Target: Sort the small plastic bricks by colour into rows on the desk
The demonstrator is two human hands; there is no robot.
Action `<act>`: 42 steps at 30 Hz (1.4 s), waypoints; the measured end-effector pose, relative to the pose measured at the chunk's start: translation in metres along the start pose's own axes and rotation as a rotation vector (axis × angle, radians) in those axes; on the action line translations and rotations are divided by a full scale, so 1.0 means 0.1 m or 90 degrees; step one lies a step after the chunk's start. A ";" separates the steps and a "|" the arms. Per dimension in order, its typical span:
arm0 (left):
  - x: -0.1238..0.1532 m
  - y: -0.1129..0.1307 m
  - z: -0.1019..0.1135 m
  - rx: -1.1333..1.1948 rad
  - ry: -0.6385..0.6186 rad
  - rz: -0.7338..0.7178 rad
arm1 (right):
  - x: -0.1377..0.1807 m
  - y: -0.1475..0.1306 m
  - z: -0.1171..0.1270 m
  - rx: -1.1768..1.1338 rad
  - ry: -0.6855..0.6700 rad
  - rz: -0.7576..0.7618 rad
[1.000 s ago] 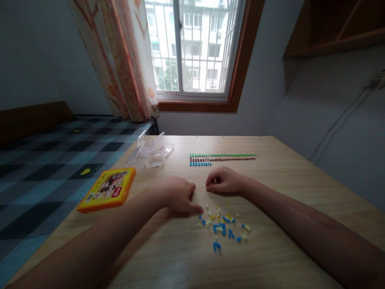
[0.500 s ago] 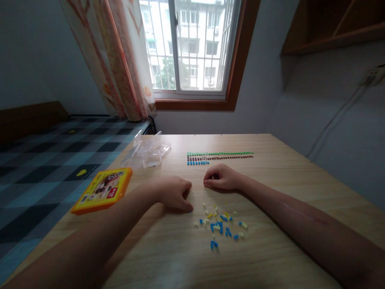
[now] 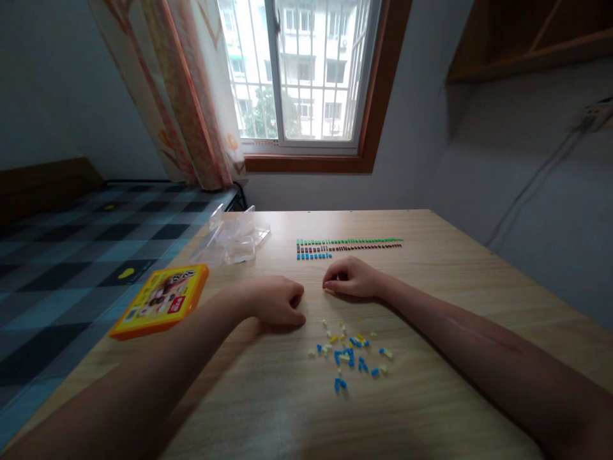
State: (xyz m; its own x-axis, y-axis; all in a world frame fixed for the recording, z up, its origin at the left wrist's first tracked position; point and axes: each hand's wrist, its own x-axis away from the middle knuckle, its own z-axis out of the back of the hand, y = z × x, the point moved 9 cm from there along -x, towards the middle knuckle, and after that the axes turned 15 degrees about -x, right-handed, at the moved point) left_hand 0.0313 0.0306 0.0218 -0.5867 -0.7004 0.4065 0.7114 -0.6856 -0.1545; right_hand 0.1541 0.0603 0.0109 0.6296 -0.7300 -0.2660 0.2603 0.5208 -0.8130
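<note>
1. My left hand (image 3: 275,300): near the surface (image 3: 239,396), thumb and index parted. A speck of blue seems to show under the thumb tip; can't tell if it's gripped.
2. My right hand (image 3: 354,278): fingers curled in, thumb close to index, just nearer me than the rows. Can't tell if they hold a piece.
3. Loose pieces (image 3: 351,359): blue, yellow, pale, scattered nearer me than both hands.
4. Rows beyond: green row (image 3: 316,242), brown row (image 3: 311,249), short blue row (image 3: 307,257).
5. Yellow-orange box (image 3: 165,297) and clear plastic trays (image 3: 239,249), off left.
6. Step, my judgement: handling single blue pieces, one at a time.
7. Next move calls for: fine fingertip pinch, neighbours undisturbed.
</note>
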 end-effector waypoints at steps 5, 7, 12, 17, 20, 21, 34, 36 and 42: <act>-0.02 -0.01 -0.01 -0.009 0.003 0.012 | -0.01 0.02 0.01 -0.009 0.010 0.006; -0.03 -0.02 -0.01 -0.007 0.009 0.009 | -0.02 0.05 0.02 -0.034 0.015 0.003; -0.05 -0.04 -0.02 0.004 0.008 -0.007 | -0.04 0.11 0.10 -0.138 0.054 -0.003; -0.04 -0.07 -0.03 0.015 -0.001 -0.021 | -0.04 0.16 0.14 -0.208 0.085 -0.025; -0.04 -0.08 -0.04 0.012 0.002 -0.025 | -0.04 0.18 0.16 -0.222 0.104 -0.040; -0.05 -0.08 -0.05 0.011 0.004 -0.024 | -0.04 0.18 0.16 -0.228 0.112 -0.045; -0.10 -0.10 0.01 -0.009 0.056 0.008 | 0.44 -0.17 0.00 -0.268 0.027 0.038; -0.11 -0.11 0.01 -0.011 0.061 0.018 | 0.50 -0.19 0.02 -0.281 0.048 0.042; -0.10 -0.12 -0.02 -0.012 0.061 0.032 | 0.56 -0.21 0.04 -0.257 0.068 0.045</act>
State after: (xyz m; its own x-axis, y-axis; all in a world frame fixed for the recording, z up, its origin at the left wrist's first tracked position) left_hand 0.0276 0.0456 0.0176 -0.5858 -0.7489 0.3100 0.7336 -0.6525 -0.1900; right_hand 0.1869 0.0100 0.0155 0.5509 -0.7515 -0.3631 -0.1016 0.3714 -0.9229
